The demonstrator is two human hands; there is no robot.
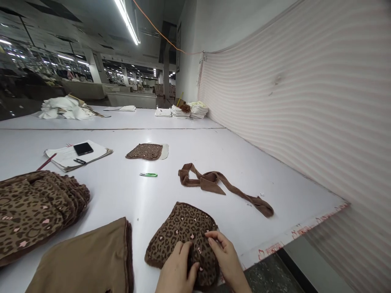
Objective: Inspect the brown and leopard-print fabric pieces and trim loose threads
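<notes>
A small piece of leopard-print fabric (180, 238) lies on the white table (214, 150) near its front edge. My left hand (177, 270) presses flat on the piece's near part, fingers slightly apart. My right hand (224, 258) pinches the piece's right edge with curled fingers. A strip of plain brown fabric (220, 185) lies twisted just beyond the piece, to the right. A green thread snip (148, 175) rests further back on the table.
A stack of leopard-print pieces (33, 207) and a stack of plain brown pieces (88, 260) sit at the left. Another leopard piece (146, 151) lies mid-table, near papers with a phone (83, 149). A striped covering (305, 114) hangs along the right. Folded white stacks (189, 110) sit far back.
</notes>
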